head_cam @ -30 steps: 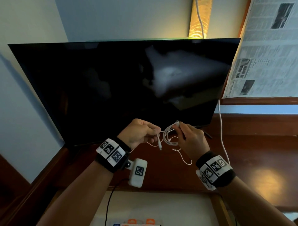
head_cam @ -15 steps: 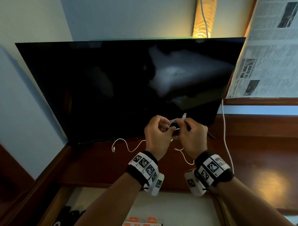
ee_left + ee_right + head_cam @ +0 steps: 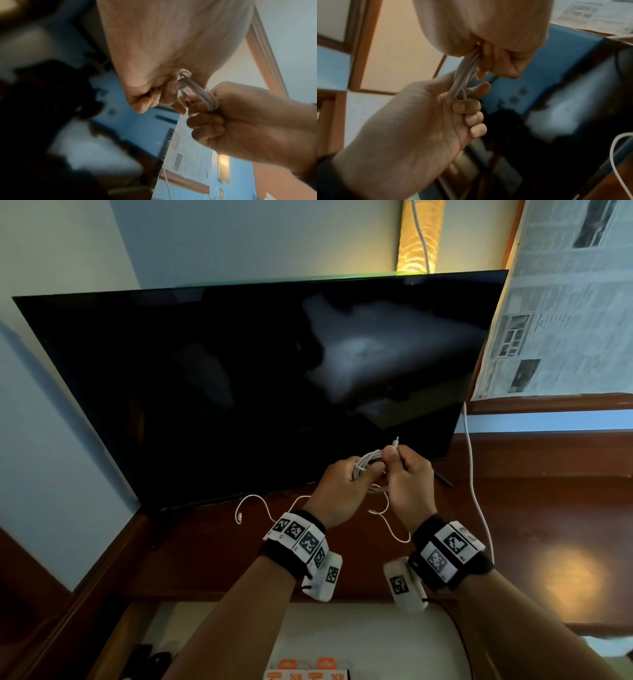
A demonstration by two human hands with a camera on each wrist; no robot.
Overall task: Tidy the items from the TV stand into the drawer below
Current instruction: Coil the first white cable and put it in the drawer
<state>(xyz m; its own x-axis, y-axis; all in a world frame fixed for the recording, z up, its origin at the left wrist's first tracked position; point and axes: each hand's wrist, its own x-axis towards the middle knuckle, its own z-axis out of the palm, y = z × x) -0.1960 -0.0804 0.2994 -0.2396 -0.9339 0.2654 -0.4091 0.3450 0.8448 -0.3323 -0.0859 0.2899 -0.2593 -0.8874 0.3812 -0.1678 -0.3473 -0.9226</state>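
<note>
A white charging cable (image 3: 368,462) is gathered into a small coil in front of the TV, above the dark wooden TV stand (image 3: 219,559). My left hand (image 3: 359,474) grips one side of the coil and my right hand (image 3: 394,460) pinches the other. A connector tip (image 3: 396,440) sticks up above the right thumb. The loose tail (image 3: 251,503) trails left onto the stand. In the left wrist view the cable loops (image 3: 200,96) run between both hands. The right wrist view shows the cable strands (image 3: 462,75) held the same way. The open drawer (image 3: 370,628) lies below my forearms.
The large black TV (image 3: 257,388) stands just behind my hands. A second white cord (image 3: 474,491) hangs down at its right edge. Orange and white boxes (image 3: 308,671) and dark items (image 3: 150,659) lie in the drawer. Newspaper (image 3: 565,302) covers the window at right.
My left hand came in from the left to meet the right hand, adding loops to the coil. The cable's free end now lies on the stand to the left.
</note>
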